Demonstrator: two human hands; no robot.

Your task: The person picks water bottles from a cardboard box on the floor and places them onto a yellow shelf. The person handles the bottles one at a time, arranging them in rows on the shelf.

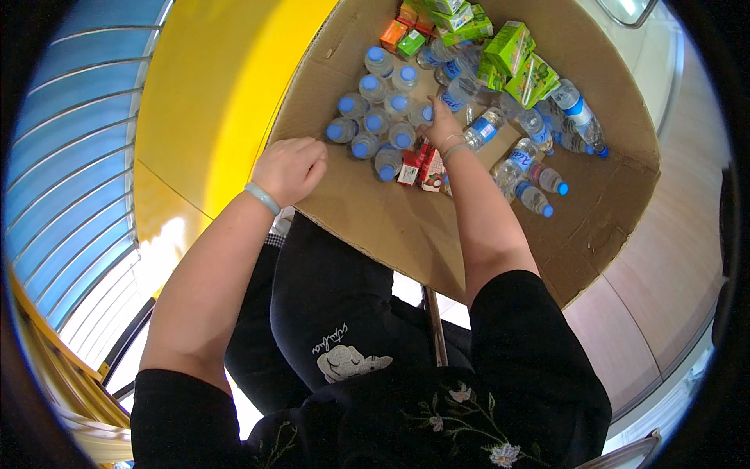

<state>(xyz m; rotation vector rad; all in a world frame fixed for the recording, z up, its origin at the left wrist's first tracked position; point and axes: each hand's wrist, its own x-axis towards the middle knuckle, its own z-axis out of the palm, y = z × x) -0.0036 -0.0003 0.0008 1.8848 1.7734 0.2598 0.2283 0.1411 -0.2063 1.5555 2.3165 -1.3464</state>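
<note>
My right hand [445, 127] reaches down into a large cardboard box [391, 227]. Its fingers close around the upper part of a clear water bottle [420, 114] with a blue cap. Left of it, several similar bottles [375, 119] stand upright in a close group. Two red drink cartons [422, 168] stand just below my right hand. My left hand [289, 170], a pale bangle on its wrist, is curled over the box's left rim near the corner; its fingertips are hidden.
Several water bottles [484, 127] lie loose at the box's right side. Green drink cartons [516, 59] are heaped toward the far right, orange cartons [394, 34] at the far end. A yellow panel [203, 86] and metal bars [78, 148] stand to the left.
</note>
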